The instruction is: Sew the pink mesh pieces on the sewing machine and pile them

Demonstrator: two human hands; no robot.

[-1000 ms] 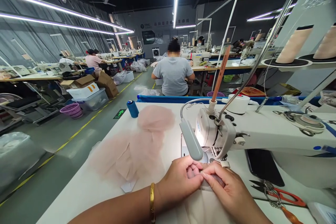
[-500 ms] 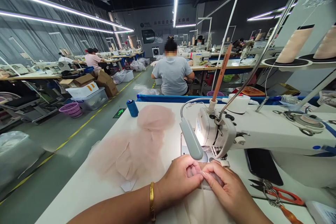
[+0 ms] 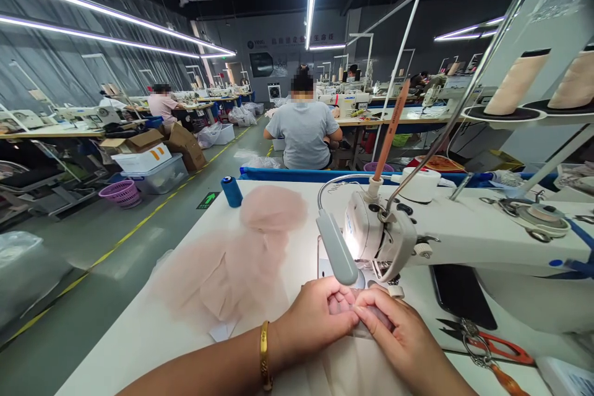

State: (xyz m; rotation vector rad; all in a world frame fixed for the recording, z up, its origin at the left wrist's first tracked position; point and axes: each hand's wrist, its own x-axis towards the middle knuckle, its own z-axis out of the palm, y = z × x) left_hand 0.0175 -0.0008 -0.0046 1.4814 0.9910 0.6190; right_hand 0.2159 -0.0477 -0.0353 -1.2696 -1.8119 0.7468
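Just in front of the sewing machine [image 3: 380,229], my left hand [image 3: 322,309] and my right hand [image 3: 394,322] meet, thumbs and fingers pinched together. Between them they grip pale sheer fabric [image 3: 355,365], which hangs down toward me over the table's front. The needle area lies right behind my fingers, partly hidden by the grey lamp [image 3: 338,247]. To the left, a heap of sheer pinkish fabric [image 3: 250,260] is spread on the white table [image 3: 125,346]. A small white piece [image 3: 221,329] pokes out below it.
A blue thread spool [image 3: 231,192] stands at the table's far left corner. Right of the hands lie a black phone [image 3: 464,297] and orange-handled thread snips [image 3: 501,346] with a key ring. Thread cones [image 3: 517,83] stand at the right. A person [image 3: 304,130] sits ahead.
The view has shifted very slightly. My hands keep their pinch on the fabric in almost the same place.
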